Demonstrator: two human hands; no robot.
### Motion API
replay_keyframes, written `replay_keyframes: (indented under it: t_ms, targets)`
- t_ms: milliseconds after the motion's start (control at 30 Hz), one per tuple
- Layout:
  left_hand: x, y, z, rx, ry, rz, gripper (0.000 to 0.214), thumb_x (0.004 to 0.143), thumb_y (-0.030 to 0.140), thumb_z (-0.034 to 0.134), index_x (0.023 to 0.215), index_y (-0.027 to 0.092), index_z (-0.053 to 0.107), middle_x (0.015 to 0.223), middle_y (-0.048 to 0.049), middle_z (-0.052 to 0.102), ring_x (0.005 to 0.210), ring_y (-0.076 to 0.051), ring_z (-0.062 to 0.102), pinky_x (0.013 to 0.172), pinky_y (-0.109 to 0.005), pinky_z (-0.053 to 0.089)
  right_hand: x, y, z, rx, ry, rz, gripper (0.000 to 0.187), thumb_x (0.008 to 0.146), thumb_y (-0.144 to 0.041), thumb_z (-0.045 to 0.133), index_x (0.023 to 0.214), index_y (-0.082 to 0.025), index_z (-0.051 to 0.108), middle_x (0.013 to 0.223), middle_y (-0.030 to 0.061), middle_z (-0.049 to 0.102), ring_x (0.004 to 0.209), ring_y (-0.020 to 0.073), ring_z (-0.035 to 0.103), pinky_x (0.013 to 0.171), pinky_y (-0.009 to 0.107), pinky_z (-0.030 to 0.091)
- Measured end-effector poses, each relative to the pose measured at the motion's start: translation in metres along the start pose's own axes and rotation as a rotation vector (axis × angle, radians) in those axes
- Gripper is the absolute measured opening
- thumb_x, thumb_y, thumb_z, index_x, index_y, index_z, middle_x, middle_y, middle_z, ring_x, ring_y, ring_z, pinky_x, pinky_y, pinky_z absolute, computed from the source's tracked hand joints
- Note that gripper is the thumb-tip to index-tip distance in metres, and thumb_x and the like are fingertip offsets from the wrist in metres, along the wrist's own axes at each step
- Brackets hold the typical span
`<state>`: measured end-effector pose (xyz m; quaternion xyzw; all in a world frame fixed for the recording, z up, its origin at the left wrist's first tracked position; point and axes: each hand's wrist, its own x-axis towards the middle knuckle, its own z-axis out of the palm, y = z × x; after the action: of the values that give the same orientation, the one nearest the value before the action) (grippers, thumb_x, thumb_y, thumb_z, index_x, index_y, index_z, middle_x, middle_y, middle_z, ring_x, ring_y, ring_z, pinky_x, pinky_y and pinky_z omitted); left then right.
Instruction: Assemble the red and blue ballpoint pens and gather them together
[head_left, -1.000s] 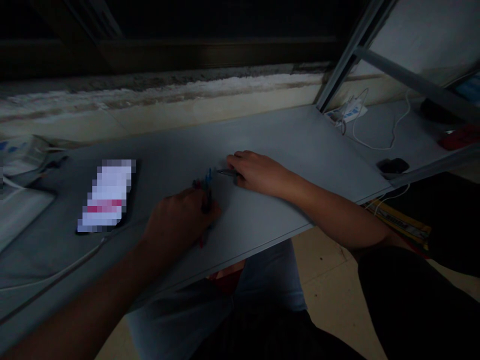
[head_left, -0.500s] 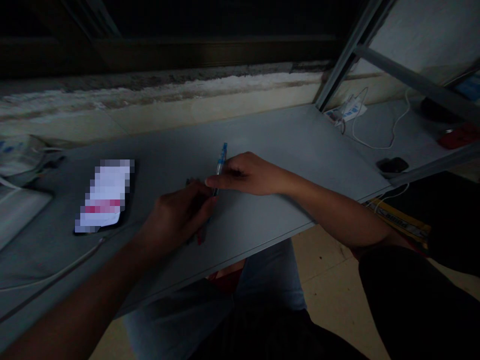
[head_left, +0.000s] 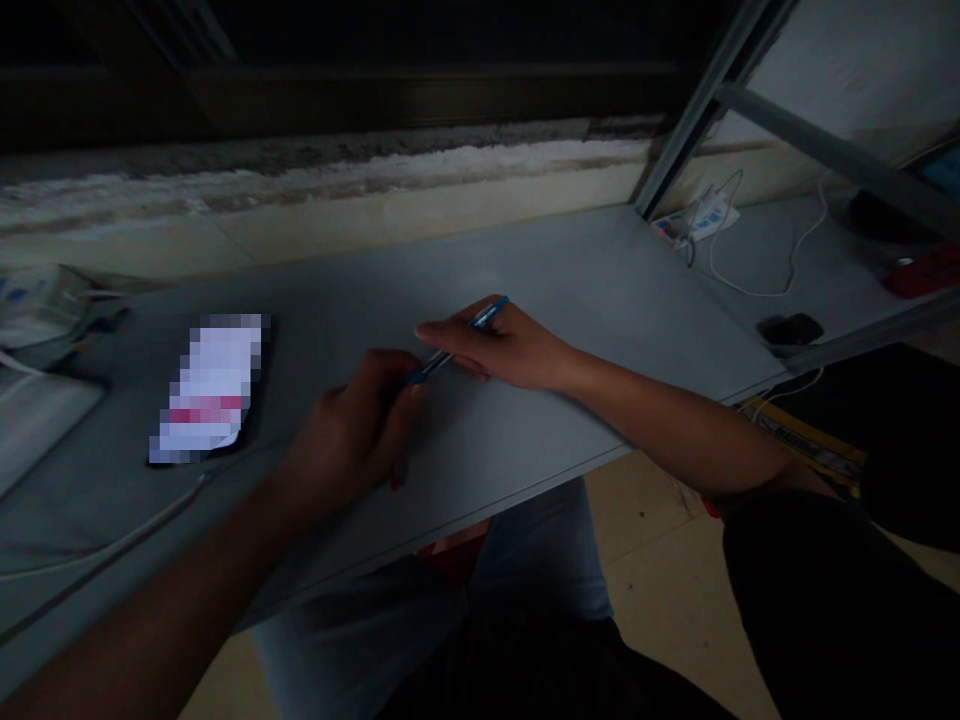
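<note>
A slim pen [head_left: 439,359] with blue ends and a clear barrel slants between my two hands, just over the grey tabletop [head_left: 540,400]. Its upper end lies across my right hand [head_left: 506,340], which grips the barrel with the thumb on top. My left hand [head_left: 367,415] pinches the lower end between thumb and forefinger. Under the left palm, a small red-tipped item [head_left: 394,478] pokes out, mostly hidden by the hand.
A lit phone [head_left: 210,385] lies to the left, with a white cable [head_left: 150,525] near it. A metal frame post [head_left: 690,120] rises at the right; beyond it are a power strip [head_left: 697,220] and a dark mouse-like object [head_left: 791,329]. A wall borders the back edge.
The pen has tilted from nearly upright to slanting right, its upper end now across my right hand. The right fingers have shifted along it, and my left hand has changed its pinch.
</note>
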<state>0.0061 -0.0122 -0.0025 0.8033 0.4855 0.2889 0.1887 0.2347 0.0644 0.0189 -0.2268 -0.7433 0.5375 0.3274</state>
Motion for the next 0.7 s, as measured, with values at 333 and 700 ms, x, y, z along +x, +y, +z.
replay_keyframes:
  t_ms: [333, 700]
  targets:
    - [-0.004, -0.003, -0.007, 0.087, 0.241, -0.052, 0.034, 0.109, 0.053, 0.065, 0.115, 0.023, 0.077, 0.096, -0.0007, 0.086, 0.064, -0.017, 0.075, 0.058, -0.03, 0.057, 0.007, 0.007, 0.004, 0.351, 0.073, 0.209, 0.07, 0.102, -0.076, 0.067, 0.063, -0.019, 0.058, 0.052, -0.0041, 0.058, 0.047, 0.0079, 0.053, 0.051, 0.022, 0.045]
    - [0.005, 0.006, -0.009, -0.459, 0.326, -0.235, 0.042, 0.102, 0.071, 0.069, 0.108, 0.03, 0.068, 0.076, 0.005, 0.073, 0.07, -0.017, 0.073, 0.068, -0.041, 0.06, 0.0, 0.003, 0.004, 0.308, -0.193, 0.113, 0.049, 0.103, -0.057, 0.077, 0.08, -0.016, 0.068, 0.07, -0.0035, 0.069, 0.061, 0.0066, 0.062, 0.061, 0.019, 0.051]
